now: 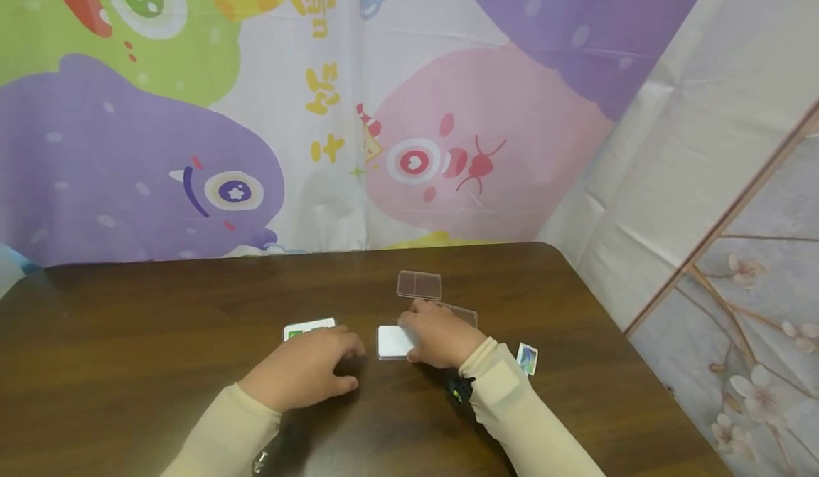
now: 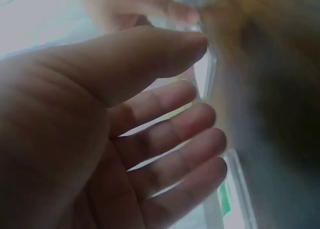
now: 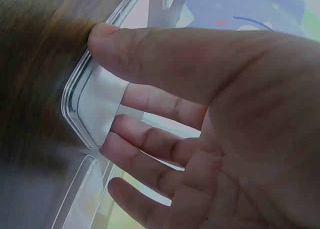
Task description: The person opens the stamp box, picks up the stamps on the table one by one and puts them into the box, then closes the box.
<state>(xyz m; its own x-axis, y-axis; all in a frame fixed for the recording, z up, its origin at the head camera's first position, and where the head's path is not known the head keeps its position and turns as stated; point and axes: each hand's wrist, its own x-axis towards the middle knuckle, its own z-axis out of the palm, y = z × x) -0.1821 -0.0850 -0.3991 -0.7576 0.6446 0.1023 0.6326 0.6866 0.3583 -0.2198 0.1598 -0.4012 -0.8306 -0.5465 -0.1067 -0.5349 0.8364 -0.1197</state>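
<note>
A shallow clear plastic case (image 1: 384,355) with a white card (image 1: 392,340) inside lies flat on the brown table. My right hand (image 1: 441,333) grips it at its right end. In the right wrist view the thumb (image 3: 107,36) lies on the case's near rim (image 3: 70,106), and fingertips touch the white card's other side. My left hand (image 1: 306,367) hovers to the left, fingers loosely bent and holding nothing. Just behind it lies another clear case with a white and green card (image 1: 310,326), partly hidden by that hand.
Two clear plastic pieces lie behind my right hand: a divided one (image 1: 419,285) and another (image 1: 463,313), partly covered. A small colourful picture card (image 1: 527,358) lies right of my right wrist. A cartoon-printed cloth (image 1: 320,200) hangs along the table's back edge.
</note>
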